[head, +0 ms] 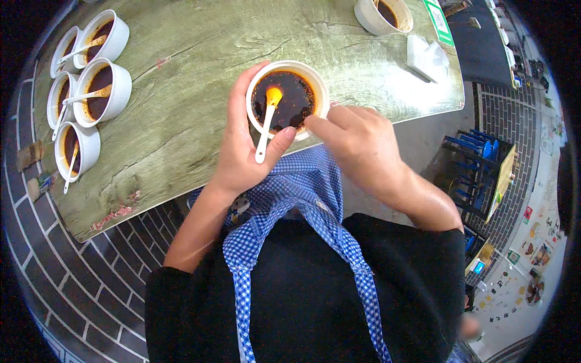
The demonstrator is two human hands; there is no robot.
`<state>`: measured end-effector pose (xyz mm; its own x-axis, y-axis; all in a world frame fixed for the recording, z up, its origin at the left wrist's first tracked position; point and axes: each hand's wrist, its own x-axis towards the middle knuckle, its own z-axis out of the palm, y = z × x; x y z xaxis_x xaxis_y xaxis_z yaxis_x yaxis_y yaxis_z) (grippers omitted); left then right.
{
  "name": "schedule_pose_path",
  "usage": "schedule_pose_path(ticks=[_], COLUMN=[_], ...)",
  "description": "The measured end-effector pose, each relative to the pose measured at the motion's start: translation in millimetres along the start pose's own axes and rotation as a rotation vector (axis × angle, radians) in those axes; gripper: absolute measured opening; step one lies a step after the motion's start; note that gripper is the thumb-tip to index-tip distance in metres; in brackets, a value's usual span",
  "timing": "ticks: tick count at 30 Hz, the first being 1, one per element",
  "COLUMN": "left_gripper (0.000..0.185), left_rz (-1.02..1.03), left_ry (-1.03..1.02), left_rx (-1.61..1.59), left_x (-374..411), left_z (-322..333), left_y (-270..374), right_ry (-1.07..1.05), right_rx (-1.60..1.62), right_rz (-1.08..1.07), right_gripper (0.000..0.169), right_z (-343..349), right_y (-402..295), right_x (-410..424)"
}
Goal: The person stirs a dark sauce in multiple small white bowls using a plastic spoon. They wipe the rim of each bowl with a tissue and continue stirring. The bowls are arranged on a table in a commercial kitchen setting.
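A round white bowl (323,97) of dark red-brown chili oil or sauce with flakes stands near the table's front edge. My left hand (247,140) wraps its left side, fingers behind and thumb over the near rim. A white spoon (268,120) rests in the bowl, its bowl end coated orange, its handle over the near rim beside my left thumb. My right hand (358,136) is at the bowl's right near rim, fingers curled, the index fingertip at the rim. Whether it pinches anything is hidden.
Several similar white bowls (120,97) with dark sauce and spoons stand at the table's left end. Another sauce bowl (370,20) is at the back right, near folded white napkins (424,59) and a green-edged card. The wooden-patterned table (181,136) has a brick-patterned wall on its left.
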<state>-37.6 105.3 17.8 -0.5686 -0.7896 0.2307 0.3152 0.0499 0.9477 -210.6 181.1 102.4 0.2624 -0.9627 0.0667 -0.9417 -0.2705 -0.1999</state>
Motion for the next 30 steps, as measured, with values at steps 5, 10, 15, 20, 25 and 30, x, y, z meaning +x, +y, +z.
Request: schedule_pose_path(ticks=[5, 10, 15, 20, 25, 30], left_gripper=[0.081, 0.08, 0.088, 0.102, 0.116, 0.11], left_rz=[-0.02, -0.114, -0.179, -0.095, -0.031, -0.15], left_ry=[-0.147, -0.249, -0.364, -0.318, -0.308, -0.297], left_rx=[0.119, 0.019, -0.036, -0.031, 0.125, 0.249], left_x=[13.5, 27.7, 43.7, 39.3, 35.2, 14.1], left_z=[-17.3, -26.3, -35.7, -39.8, -50.1, -63.1], left_y=[1.8, -1.1, -3.0, -14.7, -13.8, 9.7], right_ry=[-0.084, -0.175, -0.218, -0.244, -0.053, 0.065], right_rx=[-0.003, -0.087, -0.059, 0.252, 0.835, 1.195], right_rz=[-0.183, -0.421, -0.559, -0.026, 0.374, 0.645], right_gripper=[0.022, 0.029, 0.041, 0.056, 0.03, 0.027], right_z=[-11.5, -17.8, -22.8, -34.4, -25.9, -7.2], right_y=[37.3, 78.1, 95.5, 73.4, 72.4, 55.5], right_x=[12.7, 35.9, 55.7, 42.6, 23.6, 4.8])
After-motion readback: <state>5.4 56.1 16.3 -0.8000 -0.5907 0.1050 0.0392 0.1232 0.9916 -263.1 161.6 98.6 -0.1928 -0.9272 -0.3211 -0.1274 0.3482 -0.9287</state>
